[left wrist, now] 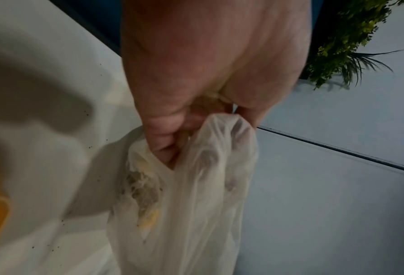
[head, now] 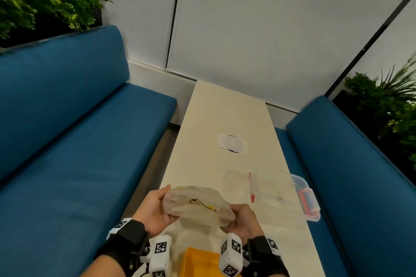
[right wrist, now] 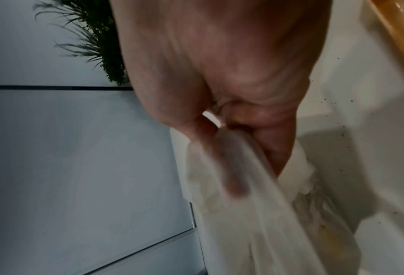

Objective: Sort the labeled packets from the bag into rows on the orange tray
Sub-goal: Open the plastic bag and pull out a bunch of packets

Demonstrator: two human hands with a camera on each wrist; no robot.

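A thin, translucent white bag (head: 198,206) hangs between both hands above the near end of the table. My left hand (head: 157,207) grips its left edge, fingers curled into the plastic (left wrist: 196,167). My right hand (head: 242,218) grips the right edge, with fingers inside the bag (right wrist: 234,176). Yellow and dark shapes of packets (head: 203,204) show through the film, too blurred to read. The orange tray (head: 200,262) lies just below the hands at the bottom edge of the head view, mostly cut off.
A clear plastic box with a red-clipped lid (head: 295,195) stands on the right of the long cream table (head: 213,119). Beside it lies a white and red marker (head: 251,186). Farther off is a white sheet (head: 233,144). Blue benches (head: 67,141) flank the table.
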